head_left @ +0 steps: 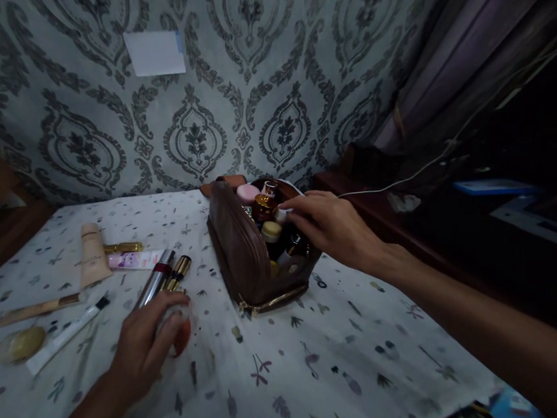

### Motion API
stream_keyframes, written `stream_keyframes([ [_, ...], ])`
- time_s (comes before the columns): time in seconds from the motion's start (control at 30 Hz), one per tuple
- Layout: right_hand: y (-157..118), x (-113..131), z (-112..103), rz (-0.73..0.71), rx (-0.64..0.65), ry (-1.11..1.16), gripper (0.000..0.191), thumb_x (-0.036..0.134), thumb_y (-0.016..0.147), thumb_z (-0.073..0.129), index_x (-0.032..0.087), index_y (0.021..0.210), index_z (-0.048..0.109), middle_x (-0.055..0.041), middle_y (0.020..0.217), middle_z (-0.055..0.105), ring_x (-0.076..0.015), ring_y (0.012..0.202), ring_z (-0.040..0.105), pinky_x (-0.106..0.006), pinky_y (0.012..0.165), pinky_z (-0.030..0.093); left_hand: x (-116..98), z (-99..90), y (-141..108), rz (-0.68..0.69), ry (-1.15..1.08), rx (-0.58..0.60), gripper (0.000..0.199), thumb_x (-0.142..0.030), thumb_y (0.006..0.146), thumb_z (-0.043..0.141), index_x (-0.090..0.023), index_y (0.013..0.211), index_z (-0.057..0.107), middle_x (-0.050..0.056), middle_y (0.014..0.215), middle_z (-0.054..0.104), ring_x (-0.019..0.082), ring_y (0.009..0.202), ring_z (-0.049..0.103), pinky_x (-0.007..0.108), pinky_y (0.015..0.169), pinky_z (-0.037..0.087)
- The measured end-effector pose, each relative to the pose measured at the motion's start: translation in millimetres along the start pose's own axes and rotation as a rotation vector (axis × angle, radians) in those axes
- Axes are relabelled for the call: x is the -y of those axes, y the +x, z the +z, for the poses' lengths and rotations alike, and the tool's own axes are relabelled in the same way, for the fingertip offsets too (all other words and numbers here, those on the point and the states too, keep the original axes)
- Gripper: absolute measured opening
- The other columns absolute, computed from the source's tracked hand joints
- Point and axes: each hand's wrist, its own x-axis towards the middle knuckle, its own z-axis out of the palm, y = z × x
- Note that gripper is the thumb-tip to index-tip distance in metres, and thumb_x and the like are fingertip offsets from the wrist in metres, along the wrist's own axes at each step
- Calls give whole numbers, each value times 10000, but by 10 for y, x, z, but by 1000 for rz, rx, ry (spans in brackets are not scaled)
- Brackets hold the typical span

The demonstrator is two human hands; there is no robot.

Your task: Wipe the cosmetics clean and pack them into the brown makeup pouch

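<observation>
Your right fingers (303, 211) seem to pinch something white inside the open brown bag (240, 247), packed with bottles and jars; your left fingers (172, 315) grasp a clear-and-red container (181, 335) on the counter (278, 383), its front open.

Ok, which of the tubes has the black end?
The slim white tube, lowest in the view; the beige tube and the pink-and-white tube show no black end.

readable text: none | beige tube (94, 260), pink-and-white tube (133, 260): print too small
</observation>
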Motion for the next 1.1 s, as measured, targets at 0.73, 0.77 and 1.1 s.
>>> stream_keyframes([
  [0.73, -332, 1344, 618, -272, -251, 467, 255, 82, 914, 586, 209, 1128, 643, -44, 880, 780, -136, 693, 732, -197, 573, 566, 1018, -1784, -209, -726, 462, -217, 545, -671, 749, 551, -191, 936, 731, 26, 759, 669, 227, 749, 604, 286, 617, 417],
  [0.77, -327, 1410, 689, -257, -225, 521, 261, 82, 914, 581, 204, 1138, 638, -42, 876, 776, -128, 681, 726, -188, 559, 558, 1037, -1761, -236, -729, 490, -170, 573, -703, 743, 554, -208, 962, 741, 39, 818, 696, 254, 814, 622, 295, 653, 425],
  [1.1, -482, 1810, 1172, 198, 178, 1066, 218, 264, 965, 502, 166, 1094, 647, 32, 582, 600, -102, 493, 590, -170, 435, 454, 985, -1649, -350, -717, 562, 38, 572, -662, 768, 514, -233, 1081, 728, 37, 773, 673, 260, 775, 620, 277, 606, 383],
])
